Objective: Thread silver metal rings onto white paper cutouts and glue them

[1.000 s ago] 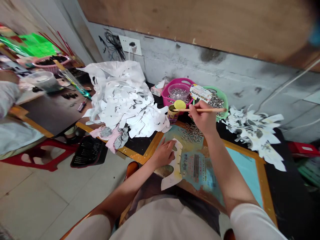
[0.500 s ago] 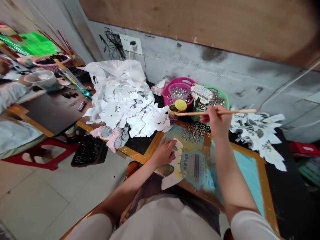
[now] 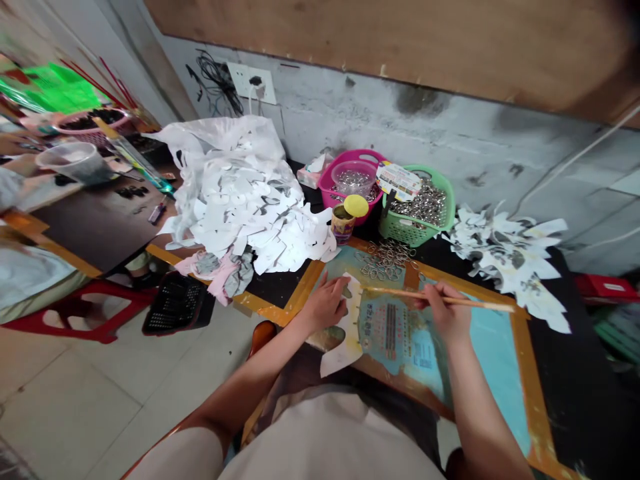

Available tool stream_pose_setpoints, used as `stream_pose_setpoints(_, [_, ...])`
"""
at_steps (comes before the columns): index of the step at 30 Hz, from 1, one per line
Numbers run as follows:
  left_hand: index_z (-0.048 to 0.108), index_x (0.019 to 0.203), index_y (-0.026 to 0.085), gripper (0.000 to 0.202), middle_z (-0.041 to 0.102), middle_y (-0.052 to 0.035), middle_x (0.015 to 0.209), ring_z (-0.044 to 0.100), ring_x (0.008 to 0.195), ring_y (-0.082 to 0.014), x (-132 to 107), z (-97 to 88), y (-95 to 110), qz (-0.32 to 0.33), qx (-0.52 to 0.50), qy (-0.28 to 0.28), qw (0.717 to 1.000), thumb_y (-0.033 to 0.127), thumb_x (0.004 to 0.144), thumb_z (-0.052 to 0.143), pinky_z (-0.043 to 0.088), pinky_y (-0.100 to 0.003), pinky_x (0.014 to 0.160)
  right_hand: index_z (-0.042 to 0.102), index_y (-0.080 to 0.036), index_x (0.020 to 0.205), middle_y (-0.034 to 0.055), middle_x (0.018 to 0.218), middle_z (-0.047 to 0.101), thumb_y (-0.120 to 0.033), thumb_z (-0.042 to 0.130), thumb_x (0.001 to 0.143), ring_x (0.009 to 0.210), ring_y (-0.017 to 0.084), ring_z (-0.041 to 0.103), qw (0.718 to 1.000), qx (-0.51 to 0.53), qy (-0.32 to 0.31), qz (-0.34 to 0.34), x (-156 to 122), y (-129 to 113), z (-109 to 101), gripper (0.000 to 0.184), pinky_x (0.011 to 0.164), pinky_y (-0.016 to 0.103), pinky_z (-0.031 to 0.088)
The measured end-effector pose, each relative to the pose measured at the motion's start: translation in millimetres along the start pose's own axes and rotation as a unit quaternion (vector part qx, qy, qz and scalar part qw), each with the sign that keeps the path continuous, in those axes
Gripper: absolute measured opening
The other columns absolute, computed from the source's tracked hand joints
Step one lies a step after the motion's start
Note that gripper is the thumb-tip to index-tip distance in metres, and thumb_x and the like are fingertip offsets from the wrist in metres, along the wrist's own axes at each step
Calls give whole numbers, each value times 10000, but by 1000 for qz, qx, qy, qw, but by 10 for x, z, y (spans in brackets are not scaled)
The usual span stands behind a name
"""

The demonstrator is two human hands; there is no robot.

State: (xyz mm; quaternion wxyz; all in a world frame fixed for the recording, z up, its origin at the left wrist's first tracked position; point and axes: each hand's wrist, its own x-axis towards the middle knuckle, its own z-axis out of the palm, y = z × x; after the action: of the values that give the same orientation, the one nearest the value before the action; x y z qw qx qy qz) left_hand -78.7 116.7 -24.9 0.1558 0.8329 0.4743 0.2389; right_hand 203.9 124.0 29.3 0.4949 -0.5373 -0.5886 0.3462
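From the head camera, the left hand (image 3: 325,305) lay with an open grip, flat on a white paper cutout (image 3: 345,350), which sat on a printed teal board (image 3: 395,333) on the worktop (image 3: 525,393). The right hand (image 3: 445,312) had its grip closed on a thin wooden stick (image 3: 400,292), its end just beside the cutout. Beyond stood a yellow-lidded pot (image 3: 343,223), loose metal rings (image 3: 385,260), a pink basket (image 3: 333,193), a green basket (image 3: 417,227) of rings, and a heap of white cutouts (image 3: 240,193). The board's print and a card (image 3: 399,181) above the baskets were too small to read.
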Motion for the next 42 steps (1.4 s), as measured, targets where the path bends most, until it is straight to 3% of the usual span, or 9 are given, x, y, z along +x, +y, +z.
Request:
stream_pose_setpoints(15, [289, 1402, 179, 572, 583, -139, 1324, 517, 1288, -257, -14, -17, 40, 5, 16, 5, 1000, 130, 862, 470, 200, -577, 1199, 604, -205, 630, 3, 563, 687, -396, 643, 896, 509, 170, 646, 999, -19, -34, -18, -107, -103, -63, 330, 498, 270, 502])
stream_pose_setpoints(20, [401, 1288, 181, 468, 455, -180, 1377, 448, 1330, -305, 27, -45, 52, -7, 13, 33, 999, 128, 835, 503, 377, -539, 1106, 624, -196, 618, 12, 553, 679, -391, 670, 869, 490, 174, 635, 1000, 12, -21, 17, -187, -62, -72, 322, 477, 274, 500])
stream_pose_setpoints(22, [440, 1235, 187, 395, 452, -175, 1347, 451, 1312, -304, 26, -110, 78, 1, 3, 38, 999, 135, 847, 491, 425, -519, 1057, 632, -193, 621, 8, 547, 668, -380, 682, 856, 465, 166, 617, 997, 63, 25, 38, -237, -42, -127, 305, 458, 270, 490])
stream_pose_setpoints(27, [532, 995, 202, 247, 585, -96, 1017, 572, 970, -285, -298, -466, 412, 21, 3, -19, 1000, 349, 830, 642, 505, -447, 837, 665, -201, 740, -9, 619, 652, -341, 762, 742, 456, 140, 598, 953, 222, 198, 48, -438, -1, -573, 170, 422, 243, 470])
stream_pose_setpoints(29, [544, 960, 210, 339, 595, -79, 987, 569, 872, -275, -523, -598, 580, 60, 31, -124, 990, 456, 785, 698, 493, -416, 745, 694, -219, 880, 9, 624, 654, -392, 751, 733, 479, 156, 608, 941, 242, 225, 68, -566, 31, -856, 234, 408, 241, 463])
stream_pose_setpoints(31, [555, 902, 211, 146, 609, -72, 961, 570, 850, -260, -706, -684, 694, 76, 61, -162, 982, 352, 888, 590, 471, -396, 750, 701, -244, 937, 41, 655, 671, -460, 717, 744, 559, 191, 645, 928, 239, 273, 83, -712, 80, -1124, 290, 425, 261, 484])
stream_pose_setpoints(33, [550, 827, 210, 170, 619, -65, 907, 578, 825, -240, -793, -736, 754, 69, 63, -173, 980, 210, 954, 439, 458, -371, 745, 709, -286, 936, 65, 766, 696, -491, 671, 781, 632, 211, 666, 914, 213, 336, 79, -860, 139, -1324, 259, 478, 318, 525])
stream_pose_setpoints(38, [588, 866, 222, 181, 637, -40, 819, 602, 716, -189, -617, -823, 948, 17, -54, -148, 987, 203, 954, 430, 451, -302, 636, 703, -424, 998, 111, 1092, 676, -541, 546, 852, 831, 329, 696, 921, 120, 368, 45, -1133, 266, -1503, 244, 593, 535, 529])
stream_pose_setpoints(42, [586, 845, 237, 119, 656, 12, 754, 628, 662, -137, -273, -665, 1337, -9, -176, -102, 979, 214, 923, 500, 461, -247, 594, 711, -408, 969, 93, 1210, 662, -507, 602, 824, 947, 345, 684, 907, 111, 406, -2, -1252, 368, -1615, 206, 503, 478, 508])
